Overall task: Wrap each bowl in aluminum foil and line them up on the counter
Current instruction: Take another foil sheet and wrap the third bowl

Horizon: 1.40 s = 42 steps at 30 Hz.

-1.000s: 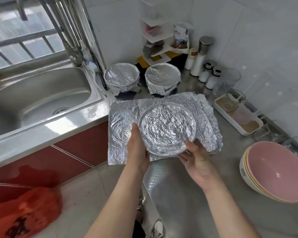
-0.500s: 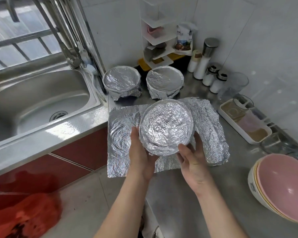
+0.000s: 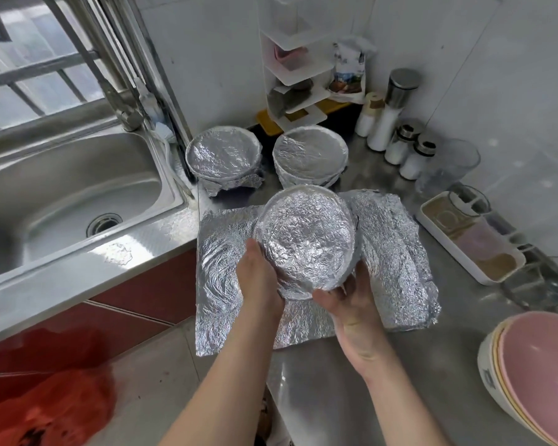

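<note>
A: What is nearest?
B: Pink bowls [image 3: 541, 378] stacked at the right edge of the steel surface [image 3: 351, 391], unwrapped.

A: And the hands?
B: The left hand [image 3: 258, 278] and right hand [image 3: 351, 304] both hold a foil-covered bowl [image 3: 306, 243], tilted toward the camera. The left fingers are curled around its left side, the right fingers cup it from below; both are closed on it.

A: Where is it?
B: Lifted above a crumpled foil sheet [image 3: 397, 262] that lies flat on the surface, its near left corner hanging over the edge.

A: Farther back?
B: Two wrapped bowls stand side by side: one [image 3: 223, 156] beside the sink [image 3: 68, 194], the other [image 3: 310, 152] to its right. Beyond them stand a white rack [image 3: 297, 69] and shakers [image 3: 409, 152] by the wall.
</note>
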{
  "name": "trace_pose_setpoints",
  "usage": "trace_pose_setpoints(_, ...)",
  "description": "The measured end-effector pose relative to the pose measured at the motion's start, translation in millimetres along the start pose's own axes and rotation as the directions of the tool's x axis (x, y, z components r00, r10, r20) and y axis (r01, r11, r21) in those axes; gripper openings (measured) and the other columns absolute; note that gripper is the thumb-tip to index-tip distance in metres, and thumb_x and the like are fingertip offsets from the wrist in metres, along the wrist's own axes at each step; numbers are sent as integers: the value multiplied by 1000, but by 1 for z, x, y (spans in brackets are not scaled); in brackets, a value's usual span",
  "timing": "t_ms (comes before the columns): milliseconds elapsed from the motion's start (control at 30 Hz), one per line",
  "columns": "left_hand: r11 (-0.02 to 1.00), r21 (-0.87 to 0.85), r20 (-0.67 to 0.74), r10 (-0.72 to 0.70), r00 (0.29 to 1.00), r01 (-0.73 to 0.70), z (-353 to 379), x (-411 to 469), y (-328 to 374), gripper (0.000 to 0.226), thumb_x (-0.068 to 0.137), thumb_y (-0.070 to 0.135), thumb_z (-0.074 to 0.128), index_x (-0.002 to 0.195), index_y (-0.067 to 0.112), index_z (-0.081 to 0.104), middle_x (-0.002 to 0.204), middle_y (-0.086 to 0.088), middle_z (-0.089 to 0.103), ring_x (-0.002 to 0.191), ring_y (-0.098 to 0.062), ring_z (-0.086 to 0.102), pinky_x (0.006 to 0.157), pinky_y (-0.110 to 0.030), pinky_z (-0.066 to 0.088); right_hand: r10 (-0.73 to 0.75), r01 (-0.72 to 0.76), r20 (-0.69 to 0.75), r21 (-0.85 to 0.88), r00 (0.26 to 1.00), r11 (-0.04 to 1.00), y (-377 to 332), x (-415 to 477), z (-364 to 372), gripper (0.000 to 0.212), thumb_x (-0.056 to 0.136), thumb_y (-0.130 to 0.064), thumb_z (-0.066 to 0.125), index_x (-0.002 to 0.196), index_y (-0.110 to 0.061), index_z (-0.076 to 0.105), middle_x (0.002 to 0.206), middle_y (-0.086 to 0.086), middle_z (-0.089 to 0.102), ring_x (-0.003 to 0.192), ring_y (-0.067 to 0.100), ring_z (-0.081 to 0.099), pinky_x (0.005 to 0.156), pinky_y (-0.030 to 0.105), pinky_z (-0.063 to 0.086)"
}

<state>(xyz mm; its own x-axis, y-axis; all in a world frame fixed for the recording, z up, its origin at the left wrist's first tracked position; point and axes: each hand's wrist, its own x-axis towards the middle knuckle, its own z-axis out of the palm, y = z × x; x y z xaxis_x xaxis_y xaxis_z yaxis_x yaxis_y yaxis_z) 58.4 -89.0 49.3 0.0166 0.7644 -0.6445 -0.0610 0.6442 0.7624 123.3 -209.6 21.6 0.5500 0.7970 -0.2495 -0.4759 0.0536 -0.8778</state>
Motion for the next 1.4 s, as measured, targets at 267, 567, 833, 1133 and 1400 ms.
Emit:
trace_pose_setpoints(267,974,199,83,98,992,-113,-13,26,-1,42,103,44,39,71,15,41,58,-1,31,52,-16,30,53,-31,25,165,-161,8,-164,986,973,16,4,-14,98,50,-23,87,136,-27,39,128,-13,60,122,5,54,93,22,47)
trace_pose_setpoints(567,883,356,202,247,948,-306,-21,52,-9,46,104,41,37,65,17,36,54,3,30,48,-14,26,50,-30,20,382,-341,-23,-504,924,794,21,10,-33,85,40,-64,86,112,-25,61,112,-10,69,110,13,59,100,33,44)
trace_pose_setpoints(833,838,390,248,304,920,-382,-29,59,-10,49,102,45,40,132,10,57,127,-20,61,117,-40,57,104,-46,44,239,-270,-125,-486,963,831,-9,12,-37,60,79,-51,62,131,-27,45,111,-17,58,102,1,54,93,25,37)
trace_pose_setpoints(1133,870,316,295,290,911,-379,-33,37,-21,48,104,31,39,150,16,35,153,5,37,134,-2,32,105,-19,25,-11,-124,-267,-483,964,867,-7,57,-11,49,104,-32,35,150,-16,29,151,-4,36,138,12,34,108,25,29)
trace_pose_setpoints(1400,908,305,39,290,956,-287,-59,43,-18,27,86,23,74,109,9,74,98,1,75,89,-12,68,86,-28,54,-61,-132,-314,-557,947,820,9,62,-9,43,104,-30,36,146,-18,38,69,-12,44,49,1,35,49,17,31)
